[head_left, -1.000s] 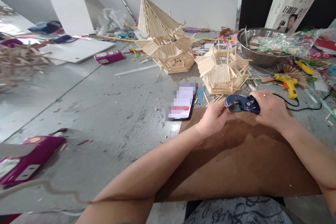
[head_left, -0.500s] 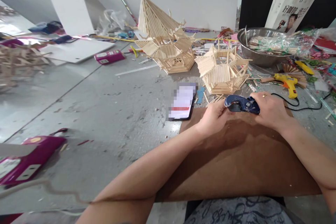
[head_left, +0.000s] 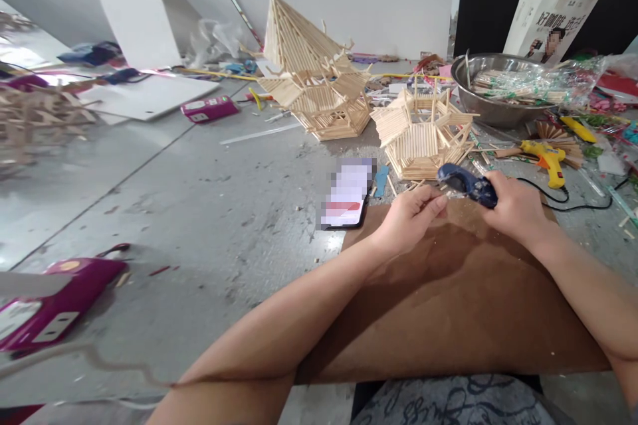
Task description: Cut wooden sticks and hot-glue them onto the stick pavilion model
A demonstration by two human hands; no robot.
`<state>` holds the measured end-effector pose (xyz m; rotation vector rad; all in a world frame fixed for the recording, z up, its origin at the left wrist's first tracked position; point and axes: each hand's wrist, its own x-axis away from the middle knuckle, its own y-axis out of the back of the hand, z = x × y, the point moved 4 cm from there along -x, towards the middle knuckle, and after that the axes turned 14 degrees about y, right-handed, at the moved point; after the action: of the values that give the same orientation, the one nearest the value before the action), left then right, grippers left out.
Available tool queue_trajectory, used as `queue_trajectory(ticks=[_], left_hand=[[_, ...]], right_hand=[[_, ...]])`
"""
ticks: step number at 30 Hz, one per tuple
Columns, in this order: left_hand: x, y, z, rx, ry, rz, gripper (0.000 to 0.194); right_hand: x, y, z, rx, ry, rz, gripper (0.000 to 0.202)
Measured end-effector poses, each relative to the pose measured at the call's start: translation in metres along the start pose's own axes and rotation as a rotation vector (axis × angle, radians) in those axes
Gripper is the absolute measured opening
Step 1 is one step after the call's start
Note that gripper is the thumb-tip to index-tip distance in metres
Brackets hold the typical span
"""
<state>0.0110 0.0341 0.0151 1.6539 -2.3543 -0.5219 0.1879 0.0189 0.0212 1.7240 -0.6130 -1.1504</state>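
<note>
Since the frame 0.5 s ago, the right hand [head_left: 516,207] has lifted the dark blue cutter [head_left: 467,184] off the left fingers and tipped its nose upward, and the left hand [head_left: 409,218] has slipped out from under the tool.

Now the cutter sits right of centre in the frame, just above the far edge of the brown board [head_left: 448,305], gripped around its rear half by the right hand, fingers wrapped closed on the handles. Its long axis runs from lower right to upper left, and its head points up-left toward the smaller stick model [head_left: 423,136] just beyond. The left hand is pinched narrow, thumb against fingertips, apparently on a thin stick (too small to make out clearly), with the tips just below the cutter's nose; whether they touch it I cannot tell.

As for progress, 2 stick-built pavilion pieces already stand in the upper middle of the frame: the tall roofed model [head_left: 314,73] looks closed in, while the smaller one still shows open posts and gaps, so I judge the building only partly finished. A steel bowl [head_left: 491,109] at the upper right holds many unused sticks, and a yellow glue gun [head_left: 545,158] lies to its lower right, near the right hand. A phone [head_left: 347,194] lies just beside the board's left corner, and loose offcuts scatter the grey floor [head_left: 199,212] around it.
</note>
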Motion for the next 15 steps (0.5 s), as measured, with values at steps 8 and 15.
queue_trajectory(ticks=[8,15], left_hand=[[-0.018,0.045,0.007,0.203,0.293,-0.277,0.021],[-0.033,0.074,0.031,0.169,0.368,-0.452,0.025]], right_hand=[[-0.001,-0.022,-0.023,0.079,-0.119,0.157,0.035],[0.000,-0.043,-0.019,0.077,-0.007,0.321,0.027]])
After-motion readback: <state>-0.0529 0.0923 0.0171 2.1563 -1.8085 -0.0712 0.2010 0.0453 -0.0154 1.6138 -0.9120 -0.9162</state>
